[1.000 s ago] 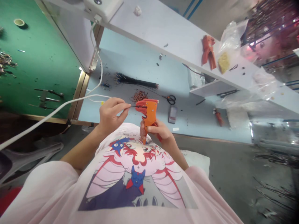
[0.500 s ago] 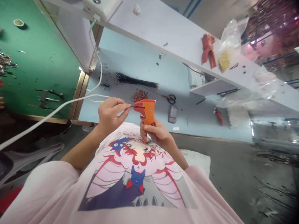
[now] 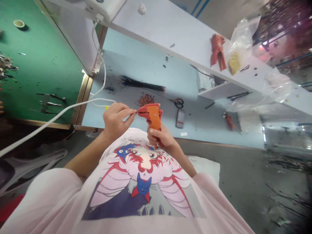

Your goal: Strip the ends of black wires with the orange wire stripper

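My right hand (image 3: 162,136) is wrapped round the handles of an orange and red wire stripper (image 3: 154,115), whose jaws point left. Thumb and forefinger of my left hand (image 3: 116,117) pinch a thin dark wire (image 3: 136,111) right at the mouth of those jaws. Only a short bit of the wire shows; the rest is hidden by my fingers and the tool. Just behind the stripper lies a pile of small reddish-brown scraps (image 3: 146,99). Farther back, a bundle of black wires (image 3: 143,85) stretches across the pale blue table (image 3: 156,70).
Black-handled scissors (image 3: 178,103) and a phone (image 3: 180,118) lie to the right. A second red stripper (image 3: 217,52) rests on the raised white shelf (image 3: 190,42). Red-handled pliers (image 3: 228,122) are near the right end. A white cable (image 3: 60,112) crosses the left side.
My right hand has squeezed the stripper's handles closer together, and its head has tilted and shifted slightly left, towards my left fingers. My left hand has barely moved.
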`<state>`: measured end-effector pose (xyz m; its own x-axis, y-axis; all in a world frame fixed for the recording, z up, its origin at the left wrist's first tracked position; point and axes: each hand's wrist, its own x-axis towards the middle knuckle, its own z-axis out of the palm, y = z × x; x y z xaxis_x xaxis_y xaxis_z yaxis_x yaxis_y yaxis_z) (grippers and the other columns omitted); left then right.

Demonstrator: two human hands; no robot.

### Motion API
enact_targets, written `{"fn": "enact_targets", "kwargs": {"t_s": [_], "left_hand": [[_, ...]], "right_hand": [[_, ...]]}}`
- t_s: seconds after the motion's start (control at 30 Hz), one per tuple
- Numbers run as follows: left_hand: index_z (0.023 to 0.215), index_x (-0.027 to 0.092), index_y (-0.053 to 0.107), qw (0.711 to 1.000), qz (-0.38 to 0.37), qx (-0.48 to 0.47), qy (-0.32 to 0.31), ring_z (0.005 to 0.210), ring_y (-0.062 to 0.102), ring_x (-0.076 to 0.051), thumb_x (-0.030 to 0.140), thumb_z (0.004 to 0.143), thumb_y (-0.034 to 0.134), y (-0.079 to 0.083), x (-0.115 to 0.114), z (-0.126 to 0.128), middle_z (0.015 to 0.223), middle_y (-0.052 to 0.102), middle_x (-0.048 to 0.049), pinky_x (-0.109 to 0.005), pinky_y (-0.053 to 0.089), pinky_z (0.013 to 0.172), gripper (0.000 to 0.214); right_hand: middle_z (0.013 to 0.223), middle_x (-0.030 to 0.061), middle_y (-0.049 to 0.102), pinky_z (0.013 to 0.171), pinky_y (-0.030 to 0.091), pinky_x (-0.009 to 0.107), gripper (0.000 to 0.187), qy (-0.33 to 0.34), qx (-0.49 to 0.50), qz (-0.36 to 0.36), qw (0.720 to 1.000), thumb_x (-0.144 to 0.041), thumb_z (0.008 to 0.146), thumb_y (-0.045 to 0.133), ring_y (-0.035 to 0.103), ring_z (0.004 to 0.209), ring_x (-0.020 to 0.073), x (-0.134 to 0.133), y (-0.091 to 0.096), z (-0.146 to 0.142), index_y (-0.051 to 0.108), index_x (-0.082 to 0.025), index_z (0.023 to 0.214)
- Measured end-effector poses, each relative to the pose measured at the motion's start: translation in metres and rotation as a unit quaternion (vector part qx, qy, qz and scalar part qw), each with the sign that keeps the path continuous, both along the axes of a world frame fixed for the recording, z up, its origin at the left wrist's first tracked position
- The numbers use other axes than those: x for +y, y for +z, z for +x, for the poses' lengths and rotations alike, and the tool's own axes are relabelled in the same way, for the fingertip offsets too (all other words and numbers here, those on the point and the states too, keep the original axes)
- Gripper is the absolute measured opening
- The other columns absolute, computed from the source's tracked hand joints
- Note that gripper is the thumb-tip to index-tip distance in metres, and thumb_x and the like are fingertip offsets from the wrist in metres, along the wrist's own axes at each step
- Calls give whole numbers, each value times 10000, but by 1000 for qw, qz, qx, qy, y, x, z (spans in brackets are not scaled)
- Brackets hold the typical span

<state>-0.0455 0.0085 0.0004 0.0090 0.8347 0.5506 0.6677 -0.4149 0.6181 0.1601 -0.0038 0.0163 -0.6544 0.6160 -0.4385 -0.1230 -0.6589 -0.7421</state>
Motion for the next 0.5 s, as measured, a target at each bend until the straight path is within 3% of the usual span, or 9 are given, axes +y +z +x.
{"fn": "enact_targets", "kwargs": {"t_s": [0.13,0.2,0.3,0.4,0.5], "left_hand": [[790,203,691,1000,-13,-16,9,712,561,-143,242,776,623,-3,0,-1,724,645,-23,-283,424,700,80],[789,195,687,999,-28,-27,15,719,561,-144,237,782,614,-3,-1,-2,721,641,-23,-282,428,705,84],[787,186,677,998,-50,-40,8,722,561,-142,229,792,602,-2,-2,-4,710,634,-20,-281,431,710,86],[777,185,671,999,-27,-29,-4,727,564,-146,222,787,607,-1,-3,-4,715,637,-24,-287,430,707,75],[772,197,673,1000,21,16,-17,711,557,-151,222,770,626,0,-5,-1,729,645,-30,-293,415,681,53]], "right_hand": [[705,16,573,571,509,294,438,23,38,24,999,-484,669,709,586,612,144,2,-2,4,527,-152,890],[807,48,591,667,525,348,521,26,52,16,998,-498,636,723,615,731,186,4,-1,8,528,-151,972],[821,41,579,701,530,372,472,-15,37,28,999,-459,661,708,612,748,189,7,1,14,527,-165,982],[836,33,577,702,532,361,374,-99,-28,105,989,-371,685,708,598,756,179,10,0,13,525,-188,955],[844,26,579,705,522,333,269,-155,-118,225,955,-282,724,683,584,769,166,13,-1,6,533,-199,930]]}}
